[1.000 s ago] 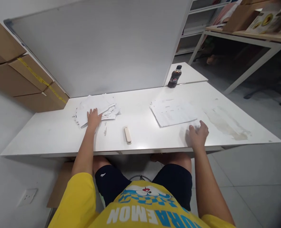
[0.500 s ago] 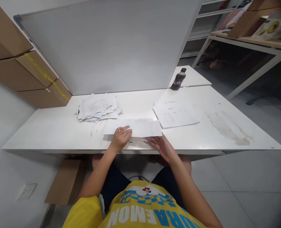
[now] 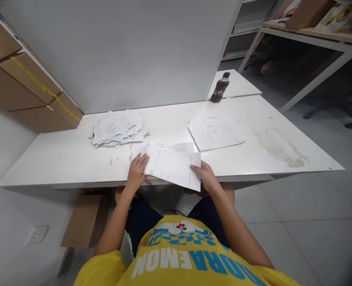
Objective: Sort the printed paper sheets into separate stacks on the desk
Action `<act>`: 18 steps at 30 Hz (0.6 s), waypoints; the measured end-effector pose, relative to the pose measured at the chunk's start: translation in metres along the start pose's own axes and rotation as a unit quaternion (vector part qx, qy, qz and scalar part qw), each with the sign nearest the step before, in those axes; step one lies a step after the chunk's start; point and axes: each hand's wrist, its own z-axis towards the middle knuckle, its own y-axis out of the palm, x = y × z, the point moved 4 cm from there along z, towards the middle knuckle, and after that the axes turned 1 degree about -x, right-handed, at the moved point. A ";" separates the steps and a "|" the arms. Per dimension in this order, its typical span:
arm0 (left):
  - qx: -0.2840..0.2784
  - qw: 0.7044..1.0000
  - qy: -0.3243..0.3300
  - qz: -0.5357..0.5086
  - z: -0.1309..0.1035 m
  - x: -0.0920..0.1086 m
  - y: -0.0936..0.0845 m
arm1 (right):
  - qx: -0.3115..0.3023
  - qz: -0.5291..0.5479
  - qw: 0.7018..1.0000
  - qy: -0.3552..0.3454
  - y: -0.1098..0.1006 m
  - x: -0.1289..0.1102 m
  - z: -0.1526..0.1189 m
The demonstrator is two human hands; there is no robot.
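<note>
Printed paper sheets (image 3: 173, 165) lie in front of me, the top one tilted, its lower right corner hanging past the desk's front edge. My right hand (image 3: 207, 176) pinches the right side of this sheet, thumb on top and fingers underneath. At the left edge of the sheets, my left hand (image 3: 137, 171) rests with its fingers stretched out, touching the paper. Part of another printed page shows behind the top sheet. Farther back are a messy paper pile (image 3: 119, 129) on the left and a neater paper stack (image 3: 216, 134) on the right.
A cola bottle (image 3: 220, 88) stands at the back right of the white desk (image 3: 59, 159). Behind is a whiteboard (image 3: 128, 55). Cardboard boxes (image 3: 29, 87) are stacked at left. A greyish stain (image 3: 280, 149) marks the desk's right side.
The top sheet has turned, its printed face now showing and its right end lower. My right hand has closed on its right side; my left hand has moved left to its edge.
</note>
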 end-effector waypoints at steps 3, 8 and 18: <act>-0.028 0.999 -0.001 -0.015 0.000 -0.004 0.005 | 0.047 -0.034 0.998 -0.014 -0.002 0.003 0.003; -0.013 1.000 -0.007 0.019 0.008 -0.002 -0.003 | 0.057 -0.099 0.993 -0.034 -0.003 0.006 0.006; 0.043 0.988 0.134 0.058 0.109 -0.045 -0.095 | 0.073 -0.012 0.997 0.009 0.001 0.001 0.009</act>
